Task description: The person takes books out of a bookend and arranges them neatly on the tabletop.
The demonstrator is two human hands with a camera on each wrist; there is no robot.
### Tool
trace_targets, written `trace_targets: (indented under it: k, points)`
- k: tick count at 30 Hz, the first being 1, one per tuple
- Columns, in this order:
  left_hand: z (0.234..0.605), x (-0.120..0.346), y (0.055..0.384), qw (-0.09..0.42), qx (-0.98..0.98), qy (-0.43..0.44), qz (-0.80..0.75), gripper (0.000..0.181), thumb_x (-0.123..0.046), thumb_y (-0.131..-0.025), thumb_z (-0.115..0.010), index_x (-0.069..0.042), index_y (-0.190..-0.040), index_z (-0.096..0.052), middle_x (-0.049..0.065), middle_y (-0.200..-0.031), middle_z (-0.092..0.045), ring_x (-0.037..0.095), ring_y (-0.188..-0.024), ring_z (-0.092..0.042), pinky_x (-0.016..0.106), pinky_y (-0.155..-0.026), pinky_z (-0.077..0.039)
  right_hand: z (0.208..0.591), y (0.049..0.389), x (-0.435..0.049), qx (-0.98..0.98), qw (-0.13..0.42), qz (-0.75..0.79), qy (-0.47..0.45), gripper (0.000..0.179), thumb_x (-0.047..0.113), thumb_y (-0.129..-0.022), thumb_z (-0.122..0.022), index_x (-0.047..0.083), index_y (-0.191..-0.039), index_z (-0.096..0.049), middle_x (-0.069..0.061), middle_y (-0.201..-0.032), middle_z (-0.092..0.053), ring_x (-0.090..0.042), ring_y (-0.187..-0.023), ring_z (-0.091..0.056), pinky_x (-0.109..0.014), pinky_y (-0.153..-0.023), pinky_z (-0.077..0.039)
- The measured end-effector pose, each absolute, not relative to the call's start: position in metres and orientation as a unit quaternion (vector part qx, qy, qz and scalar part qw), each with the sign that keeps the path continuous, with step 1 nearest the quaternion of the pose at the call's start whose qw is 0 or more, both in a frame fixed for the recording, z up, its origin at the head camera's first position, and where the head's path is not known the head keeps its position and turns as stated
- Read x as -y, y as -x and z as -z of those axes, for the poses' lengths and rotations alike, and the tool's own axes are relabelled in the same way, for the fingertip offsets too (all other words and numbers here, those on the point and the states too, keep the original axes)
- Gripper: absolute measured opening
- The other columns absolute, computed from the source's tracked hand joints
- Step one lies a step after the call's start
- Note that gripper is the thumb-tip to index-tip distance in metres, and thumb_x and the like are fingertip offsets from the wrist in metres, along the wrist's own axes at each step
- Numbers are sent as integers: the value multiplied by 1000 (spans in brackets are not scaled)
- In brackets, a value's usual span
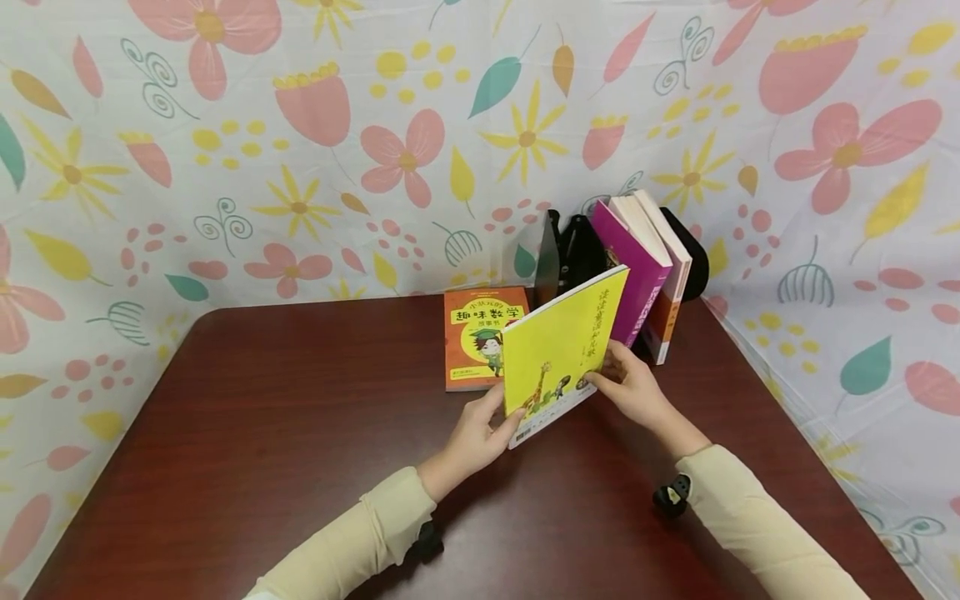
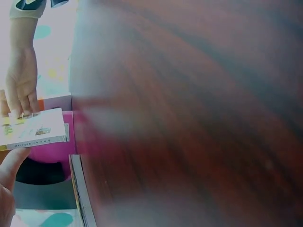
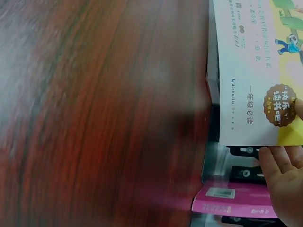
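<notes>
A thin yellow book point(image 1: 566, 350) with a giraffe drawing on its cover is held tilted above the table, between both hands. The left hand point(image 1: 474, 435) grips its lower left edge, thumb on the giraffe side. At the lower right corner, the right hand point(image 1: 637, 390) pinches the book between thumb and fingers. The right wrist view shows the book's other face point(image 3: 244, 94), white at the bottom with a round brown badge. Behind the held book, an orange book point(image 1: 468, 342) with a cartoon figure lies flat, partly covered by it in the head view.
At the back right, a black bookend point(image 1: 581, 246) stands beside an upright, leaning purple book point(image 1: 637, 267) and a white-and-orange book point(image 1: 670, 321). The dark wooden table point(image 1: 300, 417) meets a flower-patterned cloth point(image 1: 300, 167) behind.
</notes>
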State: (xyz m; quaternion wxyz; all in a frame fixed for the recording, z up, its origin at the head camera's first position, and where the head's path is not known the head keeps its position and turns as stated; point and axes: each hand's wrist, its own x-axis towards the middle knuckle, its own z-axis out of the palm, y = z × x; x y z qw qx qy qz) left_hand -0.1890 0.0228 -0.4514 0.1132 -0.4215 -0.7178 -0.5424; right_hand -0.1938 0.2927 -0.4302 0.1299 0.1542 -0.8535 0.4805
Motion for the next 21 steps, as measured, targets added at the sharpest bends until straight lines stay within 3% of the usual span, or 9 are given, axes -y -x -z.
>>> trace_targets:
  k: [9,17,21]
  points:
    - [418,-11,178,115,719,401,557,36,14,-86,-59,15,-122,-50,29,-107,-65,38,-90,-68,38,-71,-58,398,176,-266,873,143,-450,-124,31,-11,-84,-65,-14,-113,-56,-26,-88,-66,-15,-75,-61,-22,-64,-49]
    - [415,8,186,74,720,393,568,40,15,-87,-58,16,-125,-48,31,-103,-66,39,-88,-68,34,-69,-58,418,184,-267,863,137,-475,-103,26,-7,-82,-70,-9,-108,-63,-22,-86,-68,-7,-75,-60,-17,-68,-48]
    - [413,19,189,45,722,376,579,38,13,-88,-58,15,-124,-48,30,-98,-67,37,-79,-68,27,-62,-55,428,187,-265,856,125,-492,-98,25,-3,-83,-71,-6,-106,-64,-17,-85,-69,-4,-75,-60,-18,-69,-49]
